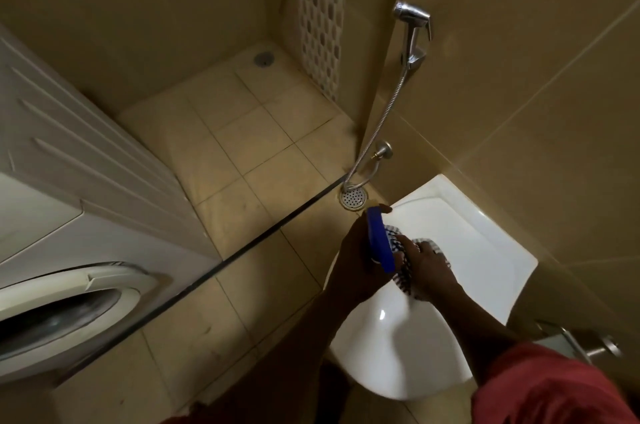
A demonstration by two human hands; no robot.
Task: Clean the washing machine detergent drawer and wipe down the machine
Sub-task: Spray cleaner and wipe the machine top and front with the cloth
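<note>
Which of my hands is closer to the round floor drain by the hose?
Left. Your left hand, holding the blue piece, is just below the drain; your right hand, bunching the checked cloth, sits farther back over the toilet.

Blue detergent drawer part edge-up against checked cloth, above closed white toilet lid.

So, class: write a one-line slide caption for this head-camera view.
Left hand holds a blue part while right hand wipes it with a checked cloth.
</note>
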